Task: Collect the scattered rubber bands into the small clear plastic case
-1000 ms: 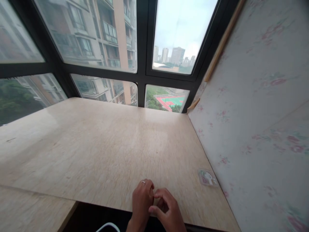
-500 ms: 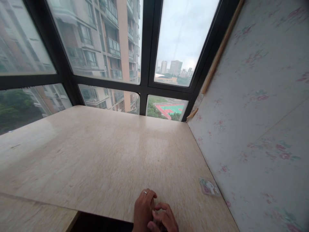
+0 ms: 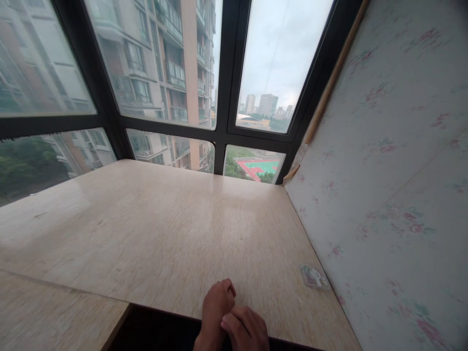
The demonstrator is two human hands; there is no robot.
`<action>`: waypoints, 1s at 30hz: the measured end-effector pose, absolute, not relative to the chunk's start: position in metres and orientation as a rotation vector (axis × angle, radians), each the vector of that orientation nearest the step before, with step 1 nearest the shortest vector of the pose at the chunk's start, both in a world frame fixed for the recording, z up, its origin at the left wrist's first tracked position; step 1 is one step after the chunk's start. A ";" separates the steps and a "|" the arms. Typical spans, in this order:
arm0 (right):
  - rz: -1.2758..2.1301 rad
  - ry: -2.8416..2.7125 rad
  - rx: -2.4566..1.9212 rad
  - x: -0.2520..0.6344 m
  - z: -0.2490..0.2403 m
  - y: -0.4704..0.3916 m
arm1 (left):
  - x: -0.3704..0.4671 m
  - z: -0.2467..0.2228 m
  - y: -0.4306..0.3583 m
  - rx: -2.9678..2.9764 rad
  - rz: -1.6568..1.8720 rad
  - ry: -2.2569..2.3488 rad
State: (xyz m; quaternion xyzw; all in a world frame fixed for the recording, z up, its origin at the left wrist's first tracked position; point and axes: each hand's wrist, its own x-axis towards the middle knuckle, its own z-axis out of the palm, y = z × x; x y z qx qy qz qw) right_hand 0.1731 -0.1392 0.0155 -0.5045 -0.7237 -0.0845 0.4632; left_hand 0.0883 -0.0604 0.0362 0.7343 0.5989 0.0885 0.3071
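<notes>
Both my hands are low in the middle of the head view, close together at the near edge of the marble-look ledge [image 3: 175,234]. My left hand [image 3: 215,304], with a ring on one finger, has its fingers curled downward, and I see nothing in it. Against its wrist side lies my right hand [image 3: 248,329], its thumb and fingers drawn together in a pinch. Whatever may be between those fingertips is hidden. To the right, a small clear plastic case [image 3: 313,276] with coloured contents lies flat on the ledge, apart from both hands.
Dark-framed windows [image 3: 221,97] rise behind the ledge. A flower-patterned papered wall [image 3: 387,170] bounds the right side. Below the ledge's front edge is a dark gap [image 3: 157,329], with a lower-left slab [image 3: 54,312] beside it.
My right hand has closed its fingers and turned, now nearer the left wrist. My left hand has rotated slightly, hiding most of its ring. The view has shifted a little.
</notes>
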 end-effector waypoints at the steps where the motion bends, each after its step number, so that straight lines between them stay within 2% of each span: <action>1: -0.204 -1.818 -1.183 0.176 0.020 -0.137 | 0.087 0.039 -0.060 1.932 0.218 1.571; 9: -0.227 -2.107 -1.092 0.183 0.048 -0.130 | 0.080 0.044 -0.061 1.976 0.152 1.466; 14: -0.237 -2.122 -1.066 0.184 0.049 -0.124 | 0.082 0.046 -0.061 2.081 0.103 1.467; 30: 0.299 -1.702 -1.120 0.199 0.012 -0.130 | 0.092 0.051 -0.052 2.078 0.008 1.633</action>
